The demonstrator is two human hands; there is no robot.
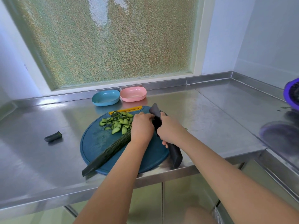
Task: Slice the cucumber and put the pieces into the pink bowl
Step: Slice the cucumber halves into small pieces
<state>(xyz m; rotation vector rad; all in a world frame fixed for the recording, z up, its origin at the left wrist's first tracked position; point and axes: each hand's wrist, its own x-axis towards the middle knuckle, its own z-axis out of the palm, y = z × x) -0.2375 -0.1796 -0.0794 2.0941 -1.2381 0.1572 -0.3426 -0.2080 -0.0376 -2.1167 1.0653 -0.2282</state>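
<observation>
Head view, looking down: a frosted window point(113, 42) fills the wall behind a stainless steel counter point(40, 159) that runs into a corner on the right. A round dark-blue cutting board point(93, 143) with a yellow slot at its far edge lies at the counter's front edge. The long dark-green cucumber point(106, 152) lies diagonally on the board, its uncut end sticking out past the near-left rim.

The left hand point(142, 128) rests on the cucumber's cut end, fingers curled over it and holding it down. The right hand point(169, 131) is wrapped round the handle of a dark knife point(156, 117); the blade stands just right of the left hand's knuckles, and the handle's butt pokes out below the palm.

A purple object point(292, 94) is cut off by the right edge. The pink bowl point(133, 93) and a blue bowl point(106, 97) sit side by side against the back ledge, beyond the board, with nothing visible inside either. Cucumber slices point(118, 123) are heaped on the board's far half, left of the left hand. A short cucumber stub point(53, 136) lies on the counter well left of the board.
</observation>
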